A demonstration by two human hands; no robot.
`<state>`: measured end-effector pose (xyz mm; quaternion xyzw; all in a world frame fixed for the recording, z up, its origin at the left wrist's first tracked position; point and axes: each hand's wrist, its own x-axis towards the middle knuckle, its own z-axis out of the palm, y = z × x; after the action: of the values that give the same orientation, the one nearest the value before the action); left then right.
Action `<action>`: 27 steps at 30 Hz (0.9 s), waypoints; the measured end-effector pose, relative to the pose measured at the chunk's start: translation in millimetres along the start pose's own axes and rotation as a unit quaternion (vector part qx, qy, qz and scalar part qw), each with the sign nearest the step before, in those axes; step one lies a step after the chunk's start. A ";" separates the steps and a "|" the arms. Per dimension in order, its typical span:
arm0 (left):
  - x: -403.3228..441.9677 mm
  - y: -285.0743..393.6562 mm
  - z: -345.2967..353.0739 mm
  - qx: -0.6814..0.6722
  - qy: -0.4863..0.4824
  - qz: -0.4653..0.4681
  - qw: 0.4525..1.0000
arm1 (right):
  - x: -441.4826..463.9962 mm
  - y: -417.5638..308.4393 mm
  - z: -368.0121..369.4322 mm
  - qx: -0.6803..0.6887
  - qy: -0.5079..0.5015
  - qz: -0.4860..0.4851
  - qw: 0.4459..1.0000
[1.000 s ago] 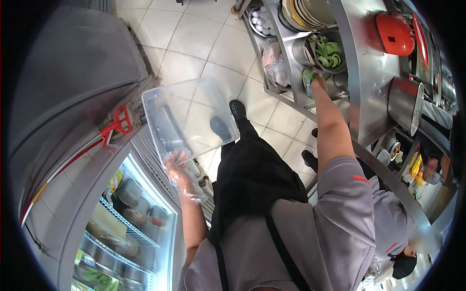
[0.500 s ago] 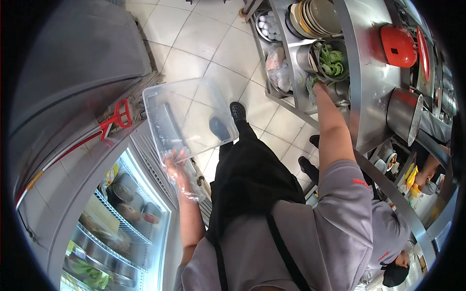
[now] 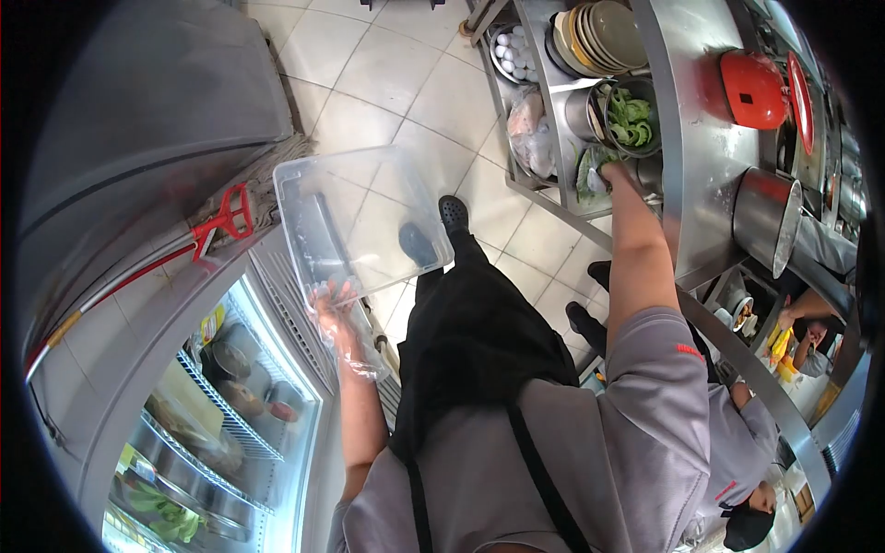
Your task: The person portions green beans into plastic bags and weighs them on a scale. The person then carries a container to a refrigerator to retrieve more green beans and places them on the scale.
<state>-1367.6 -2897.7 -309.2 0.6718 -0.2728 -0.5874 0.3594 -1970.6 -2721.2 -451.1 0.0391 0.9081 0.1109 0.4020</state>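
My left hand [image 3: 336,313], in a clear plastic glove, grips the near edge of a clear plastic bin [image 3: 383,212]. The bin is held out over the floor and looks bare inside. My right hand [image 3: 612,171] reaches onto the shelf of the steel rack. Its fingers are closed on a clear plastic bag of leafy greens [image 3: 588,177], though the fingertips are partly hidden. Just beyond it stands a metal pot of cut greens [image 3: 631,120], beside another steel pot [image 3: 579,114].
An open lit fridge [image 3: 230,405] stands on my left, near a red-handled tool [image 3: 226,221]. The steel counter [image 3: 687,157] holds a red rice cooker [image 3: 754,88] and a tall pot [image 3: 768,221]. Plates [image 3: 608,37] and eggs [image 3: 513,53] sit on the rack. A co-worker [image 3: 737,442] is at right.
My right hand has shifted slightly and drawn the bag of greens out, so more of it shows. The left hand and bin have barely moved.
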 end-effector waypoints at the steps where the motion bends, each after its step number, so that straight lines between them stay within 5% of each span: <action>1: -1.7 1.2 0.1 0.000 -0.003 0.003 1.000 | -19.8 -8.4 2.9 0.007 0.089 0.001 0.996; 2: -2.8 2.5 0.6 0.001 -0.007 0.006 1.000 | -31.1 -12.9 4.2 0.016 0.178 0.003 0.984; 6: 0.6 0.1 -9.5 0.001 -0.011 0.010 1.000 | 18.0 -8.7 24.7 -0.038 0.167 -0.001 0.985; 11: 3.0 -4.2 -20.0 0.003 -0.003 0.003 1.000 | -30.0 -12.0 1.1 -0.126 0.172 -0.073 0.974; 20: 1.2 1.2 -23.6 -0.015 0.040 -0.030 0.999 | -21.2 -9.0 17.1 0.110 0.256 0.039 0.960; 23: -1.5 9.7 -22.1 -0.005 0.034 -0.021 0.999 | -53.9 -24.9 4.7 -0.158 0.229 0.074 0.958; 27: -3.1 13.1 -20.1 -0.014 0.032 0.002 0.999 | -29.1 -10.7 3.2 -0.004 0.251 0.063 0.966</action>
<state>-1347.5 -2899.8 -295.9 0.6847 -0.2542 -0.5690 0.3780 -1948.5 -2735.7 -434.7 0.0658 0.9750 0.1461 0.1537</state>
